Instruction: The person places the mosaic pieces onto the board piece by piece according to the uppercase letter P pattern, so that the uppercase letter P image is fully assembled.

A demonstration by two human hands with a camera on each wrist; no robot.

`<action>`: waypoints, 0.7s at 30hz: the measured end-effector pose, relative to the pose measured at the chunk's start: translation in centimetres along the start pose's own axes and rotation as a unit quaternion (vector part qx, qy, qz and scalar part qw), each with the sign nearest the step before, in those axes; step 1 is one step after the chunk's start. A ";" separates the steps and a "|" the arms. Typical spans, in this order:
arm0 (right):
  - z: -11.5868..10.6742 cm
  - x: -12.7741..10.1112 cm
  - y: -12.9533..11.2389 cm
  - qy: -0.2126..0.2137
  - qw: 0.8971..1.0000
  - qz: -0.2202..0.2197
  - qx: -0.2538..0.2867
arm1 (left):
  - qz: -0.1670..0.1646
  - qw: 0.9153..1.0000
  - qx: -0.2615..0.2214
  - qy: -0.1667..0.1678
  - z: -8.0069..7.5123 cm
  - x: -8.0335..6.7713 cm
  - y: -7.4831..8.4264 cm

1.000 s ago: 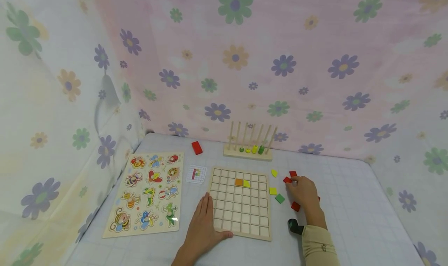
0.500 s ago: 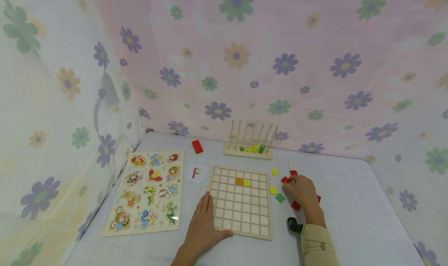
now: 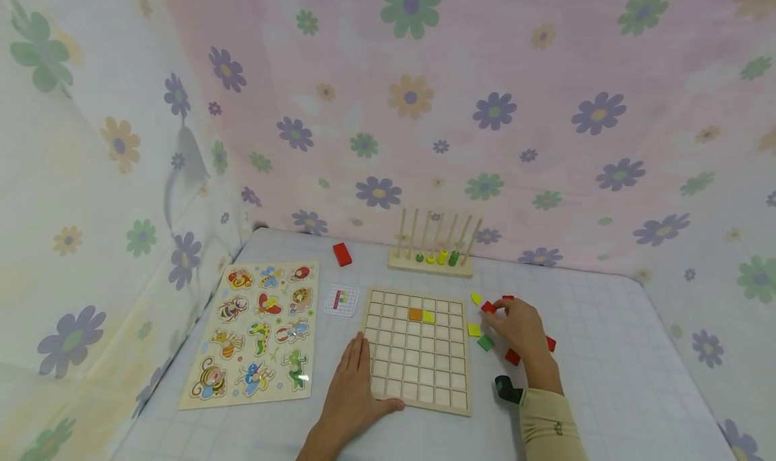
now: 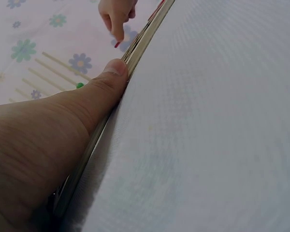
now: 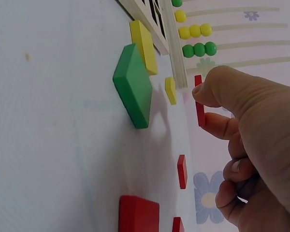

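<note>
A wooden grid board lies in front of me with an orange tile and a yellow tile set in its second row. My left hand rests flat on the board's lower left corner, and its thumb presses the board's edge. Right of the board, my right hand pinches a thin red tile between thumb and forefinger, lifted off the table. Beneath it lie a green tile, two yellow tiles and red tiles.
An animal peg puzzle lies at the left, with a small pattern card beside the grid board. At the back stand a wooden rod rack with beads and a red block. Floral cloth walls close in the table.
My right hand has picked a red tile off the table and shifted a little left, towards the board. The left hand has not moved.
</note>
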State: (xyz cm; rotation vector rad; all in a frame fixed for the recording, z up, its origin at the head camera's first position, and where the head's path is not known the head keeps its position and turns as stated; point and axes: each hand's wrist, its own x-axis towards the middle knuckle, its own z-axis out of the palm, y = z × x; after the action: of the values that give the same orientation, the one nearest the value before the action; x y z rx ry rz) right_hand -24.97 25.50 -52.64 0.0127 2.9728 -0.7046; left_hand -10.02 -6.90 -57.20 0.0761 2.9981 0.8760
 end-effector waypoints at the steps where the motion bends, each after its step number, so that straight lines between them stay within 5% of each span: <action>1: 0.0 0.0 -0.1 -0.003 1.000 0.002 0.002 | 0.000 1.000 0.001 -0.001 0.0 0.0 0.0; 21: 1.7 0.0 -3.3 -0.004 0.998 -0.062 0.009 | 0.004 1.000 0.006 0.001 0.0 0.1 0.0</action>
State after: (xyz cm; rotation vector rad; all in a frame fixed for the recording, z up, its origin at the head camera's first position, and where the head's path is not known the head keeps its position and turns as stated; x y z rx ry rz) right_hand -24.95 21.80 -52.65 -0.1745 2.9795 -0.7442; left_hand -10.09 -6.91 -57.24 0.0875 3.0068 0.8592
